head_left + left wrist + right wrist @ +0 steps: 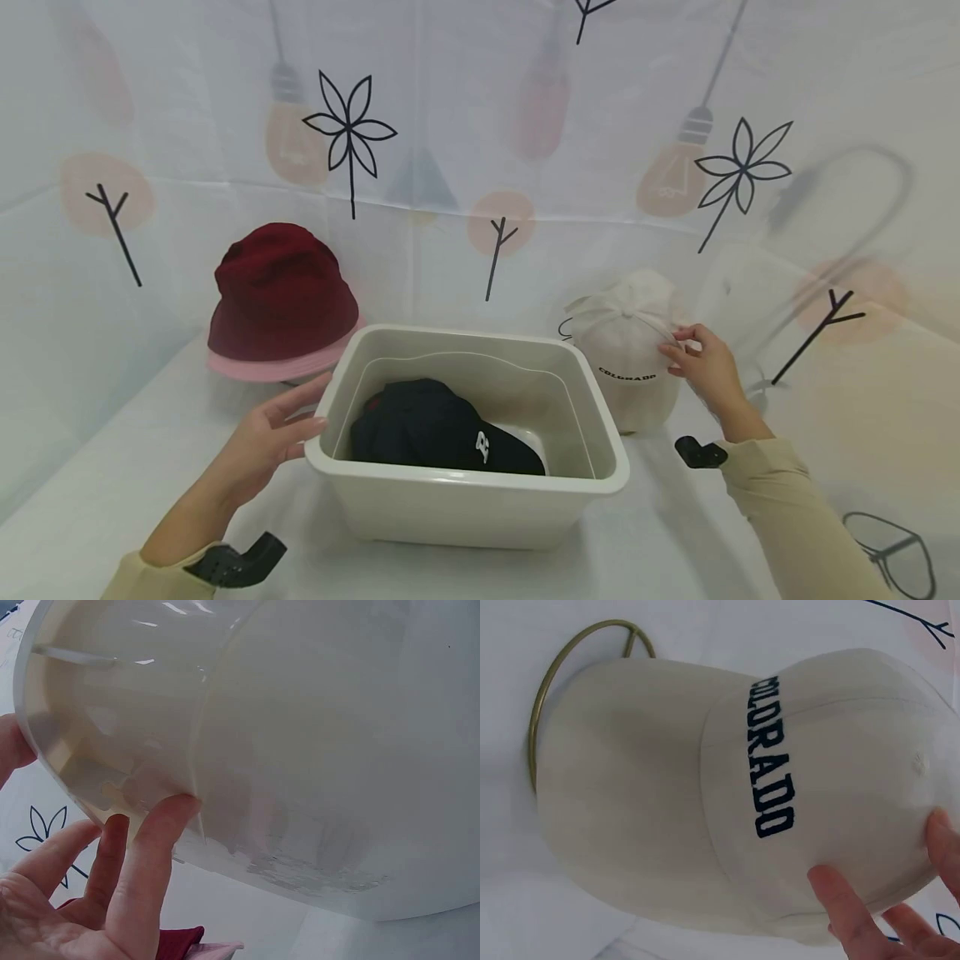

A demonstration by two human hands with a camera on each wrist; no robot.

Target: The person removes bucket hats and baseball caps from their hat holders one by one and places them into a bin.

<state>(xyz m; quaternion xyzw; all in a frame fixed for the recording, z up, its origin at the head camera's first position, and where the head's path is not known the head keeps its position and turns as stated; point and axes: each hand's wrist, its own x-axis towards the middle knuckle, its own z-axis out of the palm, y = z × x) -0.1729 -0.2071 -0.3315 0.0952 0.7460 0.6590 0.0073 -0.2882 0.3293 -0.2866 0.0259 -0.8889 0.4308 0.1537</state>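
Note:
At the left end of a cream plastic bin (457, 510), my left hand (251, 450) touches the rim with fairly straight fingers. In the left wrist view, one fingertip (184, 806) rests against the bin's outer wall, just under the rim. A navy baseball cap (423, 425) with a white letter on its front lies inside the bin. On the right, my right hand (708, 367) pinches the side of an off-white cap (630, 342) lettered COLORADO. Close up, the thumb (836, 892) presses on the crown (847, 765) while other fingers go behind it.
A dark red bucket hat (281, 287) sits over a pink brim (255, 367) behind the bin's left side. A brass-coloured wire loop (536, 727) shows beyond the off-white cap's brim. A dark wire frame (892, 550) stands at the lower right. Printed cloth (420, 267) hangs behind.

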